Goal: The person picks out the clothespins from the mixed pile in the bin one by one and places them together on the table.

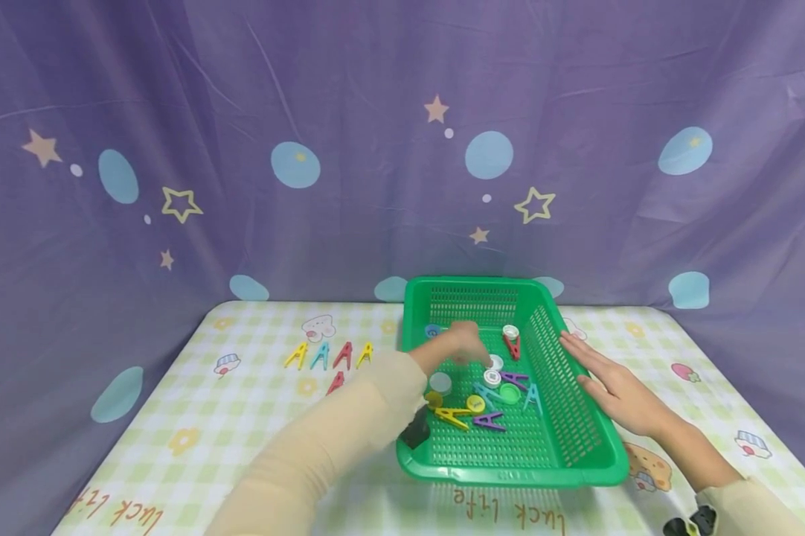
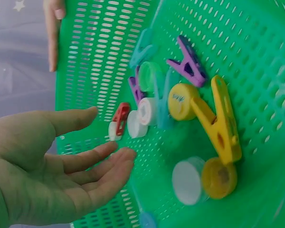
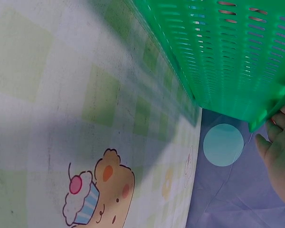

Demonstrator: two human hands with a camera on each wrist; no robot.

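My left hand (image 1: 467, 344) reaches into the green basket (image 1: 530, 476), over its far half. In the left wrist view its fingers are loosely extended and hold nothing, near a red clothespin (image 2: 120, 118) and white bottle caps (image 2: 137, 124). Elsewhere on the basket floor lie a yellow clothespin (image 1: 451, 418), purple clothespins (image 1: 488, 421), light-blue clothespins (image 1: 533, 400), a green cap (image 1: 510, 393), yellow caps (image 1: 475, 404) and a blue cap (image 1: 432, 330). My right hand (image 1: 620, 391) rests with straight fingers against the basket's right rim.
Left of the basket, several clothespins lie on the checked tablecloth (image 1: 242, 417): yellow (image 1: 297, 356), light blue (image 1: 320, 356) and red (image 1: 343, 355) in a row, with another red one in front. A purple patterned curtain (image 1: 376, 246) hangs behind the table.
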